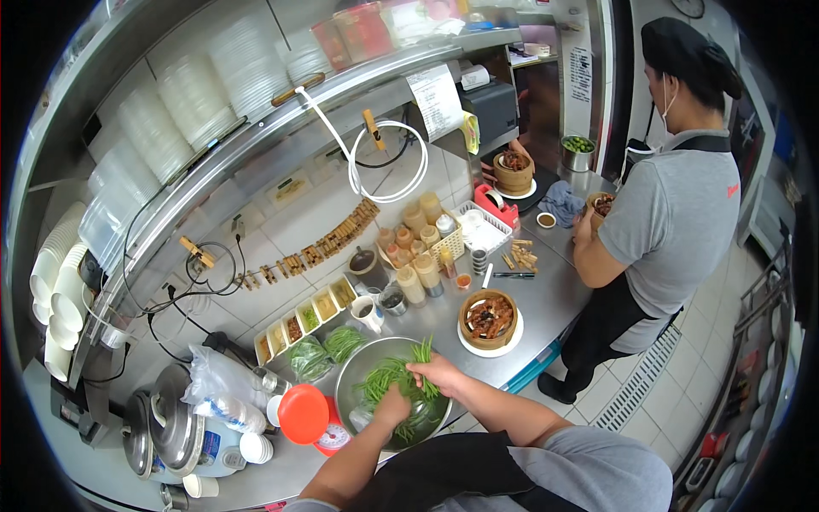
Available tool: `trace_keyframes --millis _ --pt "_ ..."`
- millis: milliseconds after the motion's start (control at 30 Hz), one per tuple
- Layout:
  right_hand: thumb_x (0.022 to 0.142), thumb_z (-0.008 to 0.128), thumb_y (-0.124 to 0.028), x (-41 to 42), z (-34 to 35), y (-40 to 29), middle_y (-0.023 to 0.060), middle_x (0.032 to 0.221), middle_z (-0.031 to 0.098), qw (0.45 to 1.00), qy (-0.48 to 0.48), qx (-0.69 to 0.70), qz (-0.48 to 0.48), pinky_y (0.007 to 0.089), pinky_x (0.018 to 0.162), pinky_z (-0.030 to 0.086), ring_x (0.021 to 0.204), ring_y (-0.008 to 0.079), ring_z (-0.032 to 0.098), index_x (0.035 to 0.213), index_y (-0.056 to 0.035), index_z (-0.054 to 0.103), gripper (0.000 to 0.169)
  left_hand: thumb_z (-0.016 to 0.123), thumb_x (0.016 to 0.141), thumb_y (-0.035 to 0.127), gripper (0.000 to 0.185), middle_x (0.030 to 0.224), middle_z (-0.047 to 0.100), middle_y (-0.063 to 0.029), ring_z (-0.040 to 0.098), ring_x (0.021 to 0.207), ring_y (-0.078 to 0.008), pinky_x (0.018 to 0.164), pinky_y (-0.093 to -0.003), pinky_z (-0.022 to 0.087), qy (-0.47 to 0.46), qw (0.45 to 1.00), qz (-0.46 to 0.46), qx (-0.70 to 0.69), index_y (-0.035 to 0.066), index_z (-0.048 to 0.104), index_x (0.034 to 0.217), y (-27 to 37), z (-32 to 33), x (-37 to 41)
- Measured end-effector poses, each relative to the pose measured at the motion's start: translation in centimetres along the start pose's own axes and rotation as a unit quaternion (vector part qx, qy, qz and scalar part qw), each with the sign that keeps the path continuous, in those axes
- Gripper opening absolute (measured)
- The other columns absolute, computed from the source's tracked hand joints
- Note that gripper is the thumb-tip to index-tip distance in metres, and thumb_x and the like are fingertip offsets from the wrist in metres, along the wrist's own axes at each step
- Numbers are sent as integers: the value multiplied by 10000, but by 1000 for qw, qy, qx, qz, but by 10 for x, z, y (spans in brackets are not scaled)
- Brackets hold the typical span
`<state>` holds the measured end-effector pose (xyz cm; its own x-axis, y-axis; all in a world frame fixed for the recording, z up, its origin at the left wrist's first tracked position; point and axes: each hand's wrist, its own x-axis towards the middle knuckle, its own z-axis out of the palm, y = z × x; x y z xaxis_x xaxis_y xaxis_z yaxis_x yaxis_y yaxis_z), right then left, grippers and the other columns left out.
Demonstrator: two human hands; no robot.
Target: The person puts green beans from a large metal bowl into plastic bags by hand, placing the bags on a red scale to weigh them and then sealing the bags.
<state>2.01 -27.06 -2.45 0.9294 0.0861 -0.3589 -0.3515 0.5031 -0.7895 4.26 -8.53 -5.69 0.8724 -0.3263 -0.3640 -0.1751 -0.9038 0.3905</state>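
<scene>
A large steel bowl stands at the counter edge before me with long green vegetable stalks, perhaps green beans, inside. My right hand grips a bunch of the stalks over the bowl's far right side. Down among the stalks is my left hand; its fingertips are hidden, so its hold cannot be told. Clear plastic shows in the bowl beside it. Two bagged green bundles lie against the bowl's outer left side. A red kitchen scale with a red-orange round pan stands left of the bowl.
A bamboo steamer of dark glazed food sits on a white plate to the right. Behind are a condiment tray, squeeze bottles and a mug. Large lidded pots stand left. A co-worker holds another steamer at right.
</scene>
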Motion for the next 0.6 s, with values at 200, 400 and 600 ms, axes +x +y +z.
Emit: trace_keyframes --millis 200,400,600 --pt "913 722 -179 5 10 20 -1 687 555 998 23 -53 -13 282 521 436 576 119 529 908 -64 628 149 569 878 95 395 1079 683 -269 670 1032 -398 891 -436 513 93 962 1 -258 -62 506 1235 11 -46 4" --pt "916 702 -481 -13 38 12 115 1124 681 987 -54 70 130 342 691 573 846 178 678 1323 -48 555 612 561 875 91 302 1038 681 -281 685 945 -402 841 -451 529 90 979 58 -171 -74 582 1128 44 -53 -28" --pt "851 744 -556 6 30 35 28 843 656 983 -97 -1 156 278 542 384 671 124 594 1080 -116 668 502 562 877 108 268 992 700 -249 699 884 -354 772 -439 533 -69 989 21 -129 -58 633 1076 29 -58 -12"
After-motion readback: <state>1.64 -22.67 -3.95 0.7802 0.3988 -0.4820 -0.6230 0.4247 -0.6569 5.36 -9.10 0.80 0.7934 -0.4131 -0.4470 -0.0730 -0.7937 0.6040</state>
